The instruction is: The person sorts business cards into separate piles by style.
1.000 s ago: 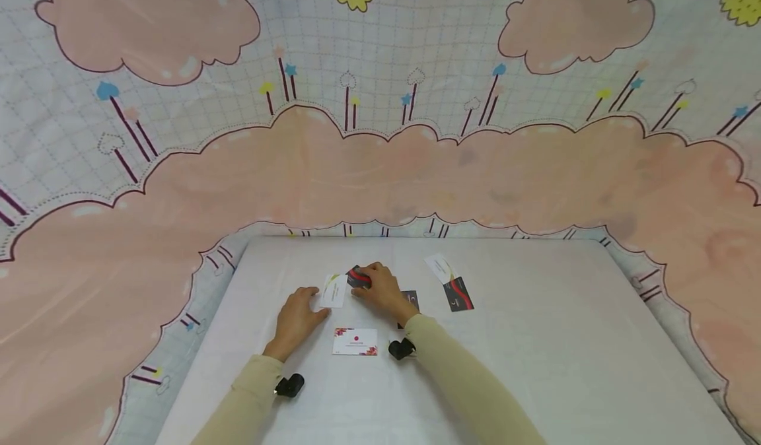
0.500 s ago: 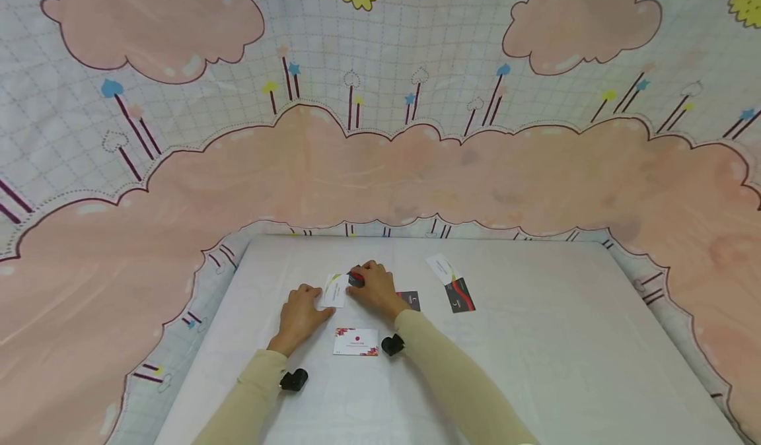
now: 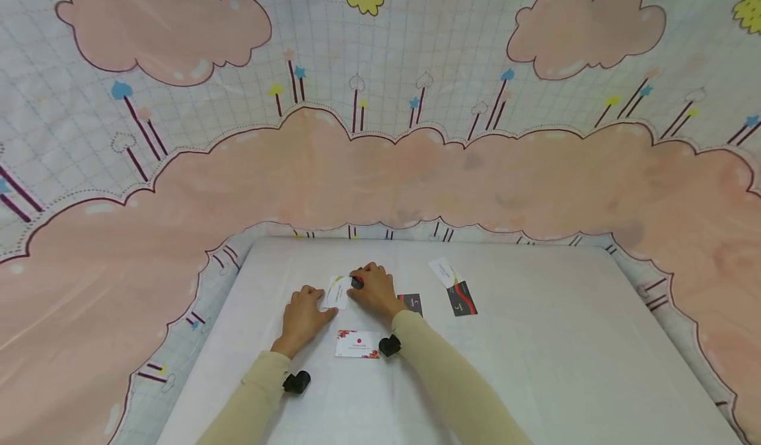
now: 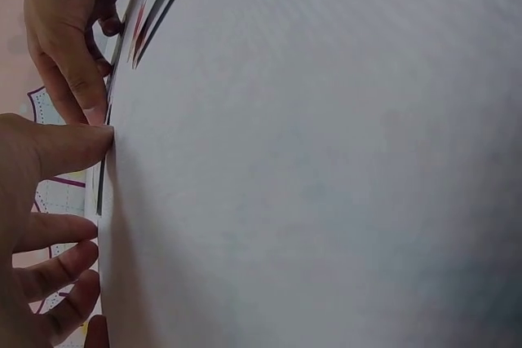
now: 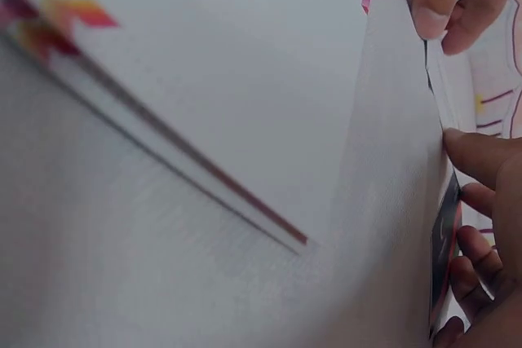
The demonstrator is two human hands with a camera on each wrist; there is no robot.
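White cloth covers our surface [image 3: 535, 339]; toward its far edge, our left hand [image 3: 303, 316] touches the white card [image 3: 336, 293] with straight fingers, while our right hand [image 3: 374, 290] pinches the dark card [image 3: 357, 282].

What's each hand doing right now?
Left hand: touching the white card, fingers fairly straight.
Right hand: pinching the dark card.

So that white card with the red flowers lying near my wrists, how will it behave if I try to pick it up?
The flowered card looks thin and lies flat on the table, so probably light and slightly bendy. Its edge likely needs lifting with a fingernail, or it may just slide when pushed.
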